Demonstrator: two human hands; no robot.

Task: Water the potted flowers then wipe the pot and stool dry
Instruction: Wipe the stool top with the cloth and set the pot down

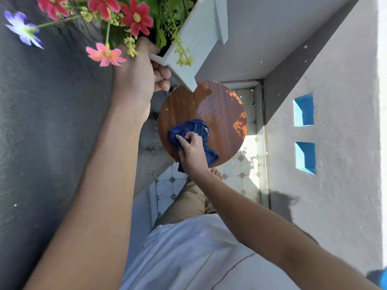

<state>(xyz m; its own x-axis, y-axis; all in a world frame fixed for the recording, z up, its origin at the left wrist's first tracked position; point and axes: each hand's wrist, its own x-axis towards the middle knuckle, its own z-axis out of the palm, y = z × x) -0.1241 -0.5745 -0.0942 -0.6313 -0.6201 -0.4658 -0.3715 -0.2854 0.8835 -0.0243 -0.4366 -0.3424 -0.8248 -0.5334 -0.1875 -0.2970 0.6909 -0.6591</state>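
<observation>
My left hand (pixel 138 78) grips the corner of a white wooden planter pot (pixel 199 34) and holds it lifted and tilted above the stool. Red, pink and purple flowers (pixel 117 19) with green leaves spill out of it at the top left. Below it stands a round brown wooden stool (pixel 222 114), its top shiny with wet patches. My right hand (pixel 193 152) presses a crumpled blue cloth (pixel 192 127) onto the near left part of the stool top.
A dark grey wall (pixel 48 122) runs along the left. A white wall with two blue openings (pixel 303 109) closes the right side. White patterned floor tiles (pixel 238 168) lie under the stool, with my bare foot (pixel 216 172) and trouser leg beside it.
</observation>
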